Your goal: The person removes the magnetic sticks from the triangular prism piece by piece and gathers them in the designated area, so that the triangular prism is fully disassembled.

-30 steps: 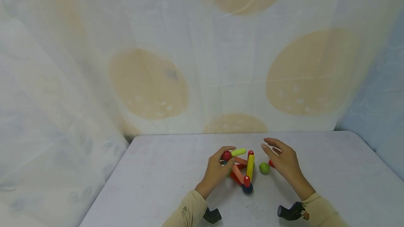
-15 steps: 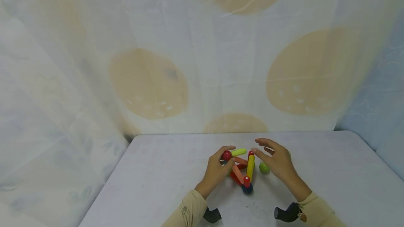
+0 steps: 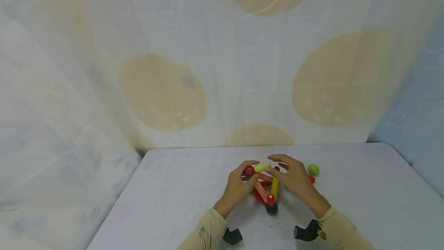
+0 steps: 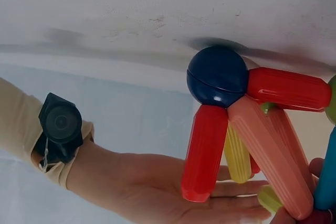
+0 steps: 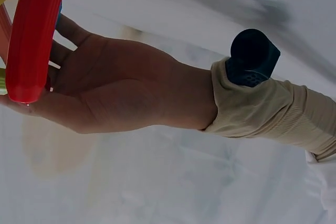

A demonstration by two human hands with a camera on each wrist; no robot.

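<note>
Nearest you: blue ball (image 3: 271,208) on table (image 3: 364,203), base joint of stick frame (image 3: 265,186); red, orange, yellow sticks rise from it.

Your left hand (image 3: 237,188) pinches red ball (image 3: 248,171) at frame top, lime stick (image 3: 262,167) projecting from it.

Your right hand (image 3: 295,178) sits at upper end of yellow stick (image 3: 275,186), fingers spread; contact unclear, grip cannot tell.

Beyond: green ball (image 3: 313,169) and loose red piece (image 3: 311,179) lie unattached.

Judgement: frame partly assembled; loose parts remain to join.

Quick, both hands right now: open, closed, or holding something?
Left hand: pinching the dark red ball on the rod-and-ball toy structure.
Right hand: fingers extended over the upright yellow plastic rod; whether they touch it cannot be told.
</note>
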